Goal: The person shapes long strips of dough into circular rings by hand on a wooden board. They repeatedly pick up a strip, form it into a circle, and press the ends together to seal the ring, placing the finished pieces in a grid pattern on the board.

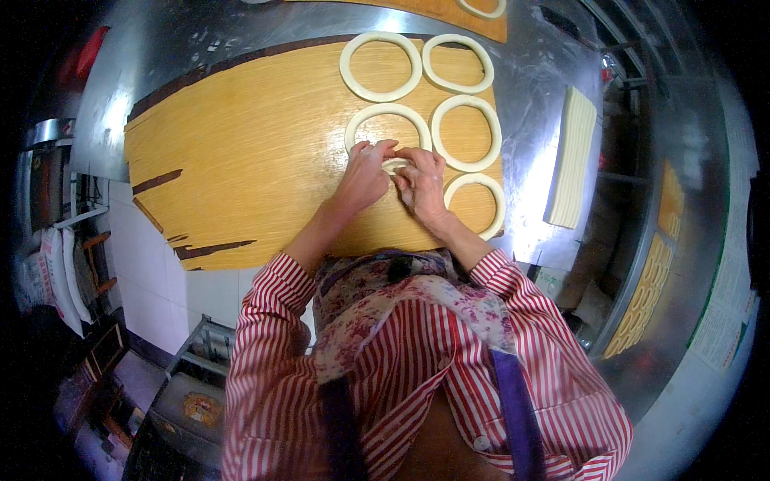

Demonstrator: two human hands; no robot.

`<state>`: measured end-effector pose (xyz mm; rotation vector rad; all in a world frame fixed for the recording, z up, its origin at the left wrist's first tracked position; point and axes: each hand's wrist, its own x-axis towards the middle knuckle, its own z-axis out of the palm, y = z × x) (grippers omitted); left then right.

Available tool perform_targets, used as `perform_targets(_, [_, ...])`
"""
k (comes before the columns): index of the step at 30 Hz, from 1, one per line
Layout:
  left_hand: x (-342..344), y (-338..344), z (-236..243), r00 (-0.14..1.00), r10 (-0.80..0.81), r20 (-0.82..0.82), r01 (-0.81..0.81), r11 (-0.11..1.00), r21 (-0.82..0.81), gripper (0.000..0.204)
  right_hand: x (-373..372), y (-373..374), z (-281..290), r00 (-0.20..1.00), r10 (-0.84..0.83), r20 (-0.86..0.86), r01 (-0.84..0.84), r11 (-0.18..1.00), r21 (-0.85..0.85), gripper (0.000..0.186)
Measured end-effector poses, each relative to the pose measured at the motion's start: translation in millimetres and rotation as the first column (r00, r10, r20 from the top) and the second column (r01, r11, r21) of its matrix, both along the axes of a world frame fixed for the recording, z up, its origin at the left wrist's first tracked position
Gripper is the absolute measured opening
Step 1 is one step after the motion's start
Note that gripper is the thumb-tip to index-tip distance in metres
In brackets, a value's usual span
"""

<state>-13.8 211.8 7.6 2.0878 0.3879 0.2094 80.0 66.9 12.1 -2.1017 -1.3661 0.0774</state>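
My left hand (367, 175) and my right hand (420, 186) meet at the near side of a pale dough ring (386, 110) on a yellow wooden board (241, 144). Both have curled, pinching fingers on dough (395, 166), partly hidden by them. Several other rings lie around it: one at the upper left (347, 68), one at the upper right (485, 64), one beside my right hand (495, 132), and one beyond my right wrist (498, 207), nearer me.
A metal table (112, 112) bears the board. Pale dough strips (569, 156) lie side by side at the right. Farther right are small rings (640, 297) on a tray. Another board (433, 14) is at the back. White sacks (60, 272) and metal racks flank the left.
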Motion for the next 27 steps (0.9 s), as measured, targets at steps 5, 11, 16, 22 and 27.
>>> perform_targets(5, [3.5, 0.4, 3.5, 1.000, -0.010, 0.012, 0.010, 1.000, 0.001, 0.055, -6.6, -11.2, 8.6, 0.994, -0.004, 0.111, 0.011, 0.998, -0.069, 0.020])
perform_targets(11, [8.4, -3.8, -18.0, 1.000, -0.018, 0.016, 0.017, 0.998, 0.068, 0.038, -7.1, -23.5, 11.8, 0.984, -0.003, 0.179, 0.011, 0.999, -0.040, 0.029])
perform_targets(16, [1.6, -16.0, -26.0, 0.997, -0.076, 0.007, 0.073, 0.973, 0.219, 0.034, 10.3, -42.3, 29.8, 0.988, -0.096, 0.120, 0.095, 0.995, 0.016, 0.031])
perform_targets(22, [-32.0, -36.2, -32.8, 0.934, -0.313, 0.171, 0.132, 0.749, 0.649, 0.040, 55.2, -21.8, 17.4, 0.967, -0.236, 0.091, 0.239, 0.971, -0.020, 0.028])
perform_targets(27, [-37.2, -25.8, -24.1, 0.965, -0.149, 0.216, 0.003, 0.829, 0.560, 0.044, 76.9, 23.3, 19.4, 0.974, -0.192, 0.118, 0.208, 0.968, -0.142, 0.033])
